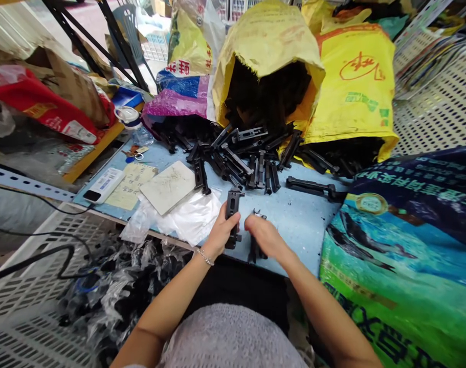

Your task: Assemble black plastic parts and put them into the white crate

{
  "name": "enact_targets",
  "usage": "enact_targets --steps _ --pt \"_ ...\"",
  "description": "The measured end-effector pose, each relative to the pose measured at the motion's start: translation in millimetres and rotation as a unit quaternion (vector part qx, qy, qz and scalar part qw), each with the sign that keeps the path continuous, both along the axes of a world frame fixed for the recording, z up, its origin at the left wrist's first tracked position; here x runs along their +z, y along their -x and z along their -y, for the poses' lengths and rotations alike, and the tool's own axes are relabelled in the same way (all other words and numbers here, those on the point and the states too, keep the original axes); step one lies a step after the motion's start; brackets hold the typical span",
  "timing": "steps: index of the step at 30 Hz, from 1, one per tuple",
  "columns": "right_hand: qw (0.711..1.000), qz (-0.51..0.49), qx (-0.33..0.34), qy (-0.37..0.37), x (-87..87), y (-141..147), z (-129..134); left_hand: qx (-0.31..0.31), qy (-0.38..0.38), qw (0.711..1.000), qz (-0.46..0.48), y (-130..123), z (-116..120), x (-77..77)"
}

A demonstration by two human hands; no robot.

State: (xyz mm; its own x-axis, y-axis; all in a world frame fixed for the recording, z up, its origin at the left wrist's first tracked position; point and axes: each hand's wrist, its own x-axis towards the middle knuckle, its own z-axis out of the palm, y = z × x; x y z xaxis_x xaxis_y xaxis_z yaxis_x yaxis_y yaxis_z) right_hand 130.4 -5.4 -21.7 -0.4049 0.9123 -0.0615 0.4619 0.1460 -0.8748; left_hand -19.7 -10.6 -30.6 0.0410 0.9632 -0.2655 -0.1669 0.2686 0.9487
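Observation:
My left hand (221,230) is closed around a long black plastic part (233,204), held upright with its slotted face showing, just above the front of the blue table. My right hand (267,235) is close beside it, with curled fingers that point toward that part. Behind and below the right hand is a second black plastic part (254,250), partly covered by it. Whether the right fingers grip this part or something small is hidden. Farther back lies a heap of similar black parts (236,158).
Yellow sacks (271,36) of black parts lie open at the back. A white plastic bag (190,220), a pale tile (169,186), a note and a white device (104,185) are on the left. A green-blue sack (405,255) borders the right; a crate (33,327) stands lower left.

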Motion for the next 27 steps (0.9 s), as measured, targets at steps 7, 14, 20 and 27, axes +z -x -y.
enact_targets --steps 7,14,20,27 --pt "0.996 0.081 0.026 0.011 -15.0 -33 -7 0.004 0.012 1.000 -0.018 -3 3 -24.4" --pt "0.849 0.467 -0.217 -0.118 -7.2 -142 -136 -0.054 -0.125 0.898 -0.419 -15 32 -53.6" --pt "0.917 0.268 -0.215 -0.204 16.9 -89 -55 -0.079 -0.203 0.896 -0.387 -24 23 -17.6" --pt "0.984 0.000 -0.146 -0.101 37.1 -37 2 -0.142 -0.126 0.980 -0.063 -26 20 14.1"
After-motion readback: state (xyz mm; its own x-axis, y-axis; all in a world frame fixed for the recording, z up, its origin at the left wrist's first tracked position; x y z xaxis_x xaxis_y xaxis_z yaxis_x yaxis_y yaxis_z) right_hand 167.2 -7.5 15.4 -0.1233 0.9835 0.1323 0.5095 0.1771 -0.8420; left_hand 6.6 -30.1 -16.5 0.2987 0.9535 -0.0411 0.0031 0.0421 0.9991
